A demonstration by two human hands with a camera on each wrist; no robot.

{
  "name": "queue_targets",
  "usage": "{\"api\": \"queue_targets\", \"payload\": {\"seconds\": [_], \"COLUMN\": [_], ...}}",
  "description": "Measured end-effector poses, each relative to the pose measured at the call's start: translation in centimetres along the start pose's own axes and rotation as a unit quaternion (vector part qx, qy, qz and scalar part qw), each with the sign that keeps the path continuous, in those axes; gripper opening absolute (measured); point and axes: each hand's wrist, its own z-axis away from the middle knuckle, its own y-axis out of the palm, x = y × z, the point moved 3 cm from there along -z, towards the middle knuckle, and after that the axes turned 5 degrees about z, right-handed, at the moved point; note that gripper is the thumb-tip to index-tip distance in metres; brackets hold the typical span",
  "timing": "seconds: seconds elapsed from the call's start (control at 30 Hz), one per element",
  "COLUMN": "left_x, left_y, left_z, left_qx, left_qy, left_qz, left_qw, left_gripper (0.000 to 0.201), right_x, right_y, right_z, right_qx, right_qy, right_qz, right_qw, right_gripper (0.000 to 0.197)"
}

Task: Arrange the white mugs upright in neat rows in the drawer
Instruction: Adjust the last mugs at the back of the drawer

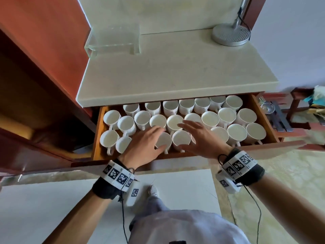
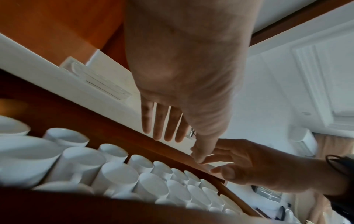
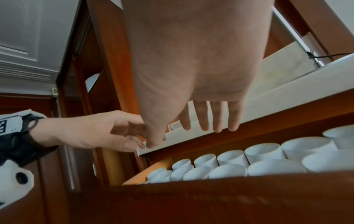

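Several white mugs [image 1: 236, 132] stand upright in three rough rows inside the open wooden drawer [image 1: 97, 131]. My left hand [image 1: 146, 138] hovers palm down over the front middle mugs, fingers straight, holding nothing. My right hand [image 1: 198, 133] hovers beside it, fingers spread and straight, over the mugs just right of centre. In the left wrist view my left hand [image 2: 166, 133] hangs above the mugs [image 2: 118, 177] without touching them. The right wrist view shows my right hand [image 3: 208, 121] likewise above the mugs [image 3: 264, 153].
A pale stone countertop [image 1: 175, 76] overhangs the drawer's back row. On it stand a clear acrylic stand [image 1: 112, 41] and a metal lamp base [image 1: 231, 34]. Red-brown cabinet panels [image 1: 44, 41] rise at the left. A low table with clutter [image 1: 281, 111] is at the right.
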Motion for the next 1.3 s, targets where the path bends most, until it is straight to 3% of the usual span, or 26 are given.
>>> {"api": "queue_targets", "payload": {"seconds": [0.2,0.4,0.6,0.77,0.97,1.3], "left_x": [-2.9,-4.4,-4.2,-2.9,-1.3,1.0], "left_y": [3.6,5.4,4.9,4.9,6.2,7.3], "left_z": [4.6,6.2,5.6,4.5,4.2,1.4], "left_qx": [0.002,-0.048,-0.086,-0.100,-0.138,-0.208], "left_qy": [-0.066,-0.089,-0.074,-0.062,-0.024,0.010], "left_qz": [-0.037,-0.070,-0.090,-0.077,-0.046,-0.056], "left_qw": [0.997,0.992,0.989,0.990,0.989,0.977], "left_gripper": [0.062,0.052,0.037,0.021,0.015,0.018], "right_x": [-2.3,-4.6,-5.0,-4.4,-3.9,-4.6], "right_y": [0.6,-0.1,-0.9,0.5,2.4,1.8], "right_z": [5.6,7.8,7.2,8.5,9.5,6.1], "right_qx": [-0.017,-0.057,-0.065,-0.124,-0.215,-0.185], "right_qy": [-0.053,-0.012,-0.012,-0.001,0.044,0.077], "right_qz": [0.046,0.083,0.133,0.180,0.191,0.197], "right_qw": [0.997,0.995,0.989,0.976,0.957,0.960], "right_gripper": [0.090,0.082,0.078,0.029,0.022,0.022]}}
